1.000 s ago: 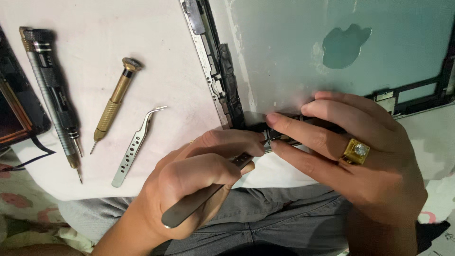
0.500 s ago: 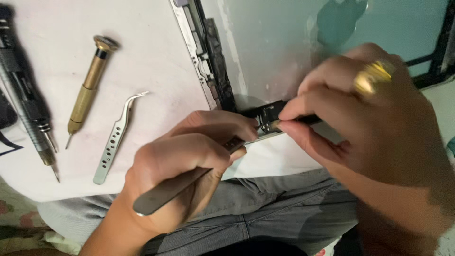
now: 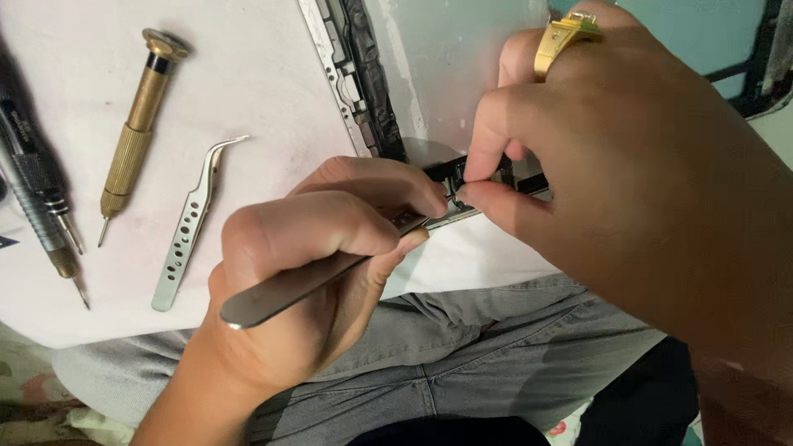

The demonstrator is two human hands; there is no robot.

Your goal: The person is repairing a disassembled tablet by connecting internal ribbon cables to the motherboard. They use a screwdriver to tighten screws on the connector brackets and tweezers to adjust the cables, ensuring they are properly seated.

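My left hand (image 3: 310, 272) grips a pair of steel tweezers (image 3: 281, 289), tips pointing right to the lower corner of an opened tablet shell (image 3: 429, 74). My right hand (image 3: 644, 190), wearing a gold ring (image 3: 562, 37), pinches a small dark part (image 3: 475, 177) at that same corner between thumb and forefinger. The tweezer tips meet the part just left of my right thumb. The tablet lies back side up on a white work surface (image 3: 248, 91), its black frame edge (image 3: 363, 74) running up from the corner. The hands hide most of the corner.
To the left lie a curved steel tweezers (image 3: 190, 227), a brass-handled screwdriver (image 3: 132, 140) and a dark-handled screwdriver (image 3: 41, 198). The white surface rests over my lap in grey trousers (image 3: 462, 355). Patterned cloth (image 3: 33, 388) shows at the bottom left.
The view has closed in on the tablet's corner. My right hand has risen and curled over it, going from flat fingers to a pinch. My left hand keeps the tweezers at the corner.
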